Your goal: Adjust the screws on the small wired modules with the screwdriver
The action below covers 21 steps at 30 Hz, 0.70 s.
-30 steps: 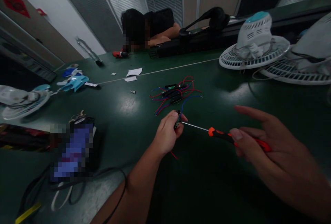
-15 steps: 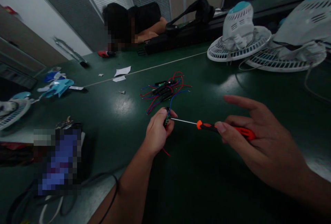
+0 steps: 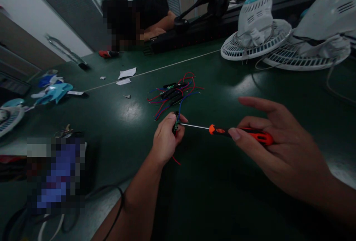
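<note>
My left hand (image 3: 166,137) is closed around a small green circuit board (image 3: 176,123) in a dark casing. A blue wire (image 3: 181,104) runs up from the board, and a red wire end (image 3: 176,160) sticks out below the hand. In my right hand (image 3: 283,148) is a screwdriver (image 3: 219,130) with an orange and black handle, held between thumb and fingers while the index finger stretches forward. The screwdriver's tip meets the board at its right side. Just beyond my left hand lies a pile of black modules (image 3: 174,94) with red and blue wires.
White fan parts (image 3: 254,33) stand at the back right. A person (image 3: 150,15) leans on the table's far side, near a red tool (image 3: 107,53). Paper scraps (image 3: 127,73), a teal fan blade (image 3: 58,92) and a screen-like device (image 3: 59,174) lie to the left.
The whole view has shifted slightly, so things appear a little higher and further left. Both hands keep their grips, and the screwdriver's tip stays at the board.
</note>
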### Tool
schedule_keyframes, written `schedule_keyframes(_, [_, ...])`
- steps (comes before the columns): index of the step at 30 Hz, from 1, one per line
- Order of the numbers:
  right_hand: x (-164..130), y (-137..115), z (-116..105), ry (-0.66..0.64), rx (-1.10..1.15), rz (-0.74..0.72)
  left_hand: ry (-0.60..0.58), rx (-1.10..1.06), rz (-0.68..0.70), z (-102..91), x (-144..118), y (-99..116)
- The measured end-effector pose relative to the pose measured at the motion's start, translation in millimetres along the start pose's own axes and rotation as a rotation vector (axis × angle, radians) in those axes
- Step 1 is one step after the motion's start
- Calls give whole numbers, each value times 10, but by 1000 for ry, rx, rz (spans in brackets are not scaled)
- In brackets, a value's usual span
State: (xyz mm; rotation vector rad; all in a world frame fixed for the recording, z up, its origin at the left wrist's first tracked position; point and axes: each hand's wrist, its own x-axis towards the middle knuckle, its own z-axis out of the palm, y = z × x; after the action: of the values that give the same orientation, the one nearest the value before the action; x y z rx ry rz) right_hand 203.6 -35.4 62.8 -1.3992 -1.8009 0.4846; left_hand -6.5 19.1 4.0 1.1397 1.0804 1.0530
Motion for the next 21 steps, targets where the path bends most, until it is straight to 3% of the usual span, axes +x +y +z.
schedule_keyframes(3, [-1,-8,-4,-50,29,37,-2,8,-5,5,-2,17])
schedule_keyframes(12, [-21,-12,24,9,111,73,-14,40,-5,-3,-5,17])
schedule_keyframes(21, [-79,26,14,-48,197,97,-1,26,-11,4,-19,27])
